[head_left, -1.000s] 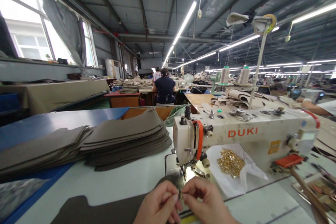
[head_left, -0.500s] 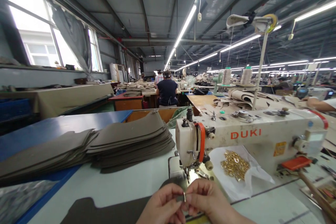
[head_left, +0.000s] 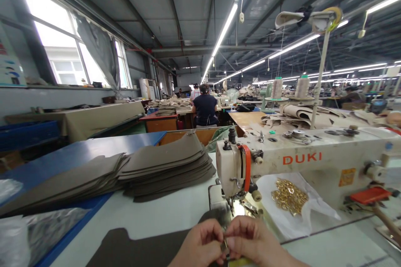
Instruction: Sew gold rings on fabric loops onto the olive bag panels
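Note:
My left hand (head_left: pixel 202 244) and my right hand (head_left: pixel 252 240) meet in front of the sewing machine (head_left: pixel 269 158), fingertips pinched together. Between them is a small gold-coloured metal piece (head_left: pixel 224 245), mostly covered by the fingers, so its exact shape is hidden. A dark grey-brown cut panel (head_left: pixel 138 248) lies flat on the table, partly beneath my left hand, its far end near the machine's needle. Right of the needle, a heap of gold metal rings (head_left: pixel 290 197) rests on a white sheet (head_left: pixel 303 221) under the machine arm.
A stack of dark cut panels (head_left: pixel 166 167) stands left of the machine, across the pale table (head_left: pixel 115 208) and a blue surface (head_left: pixel 147 137). Thread cones (head_left: pixel 277 88) stand behind the machine. Farther ahead a person (head_left: pixel 205 106) sits facing away.
The view has swung slightly left, so things sit farther right. Both hands stay pinched together; the metal piece between the fingertips now shows at a different angle.

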